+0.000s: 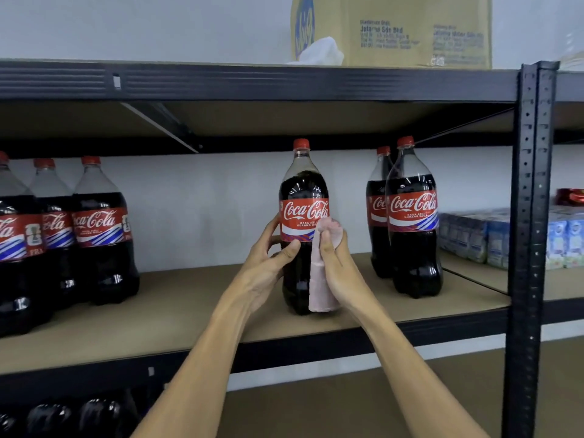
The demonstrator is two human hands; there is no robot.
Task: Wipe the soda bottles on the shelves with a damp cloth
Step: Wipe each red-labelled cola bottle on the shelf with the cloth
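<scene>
Left hand round bottle, brown shelf, black rack, white wall

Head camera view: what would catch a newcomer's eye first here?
The lone cola bottle at the middle of the shelf, gripped by the left hand while the right hand presses a pink cloth against its side. Next, the cluster of matching bottles at the left end and the pair at the right, then the yellow cardboard box on the top shelf.
</scene>
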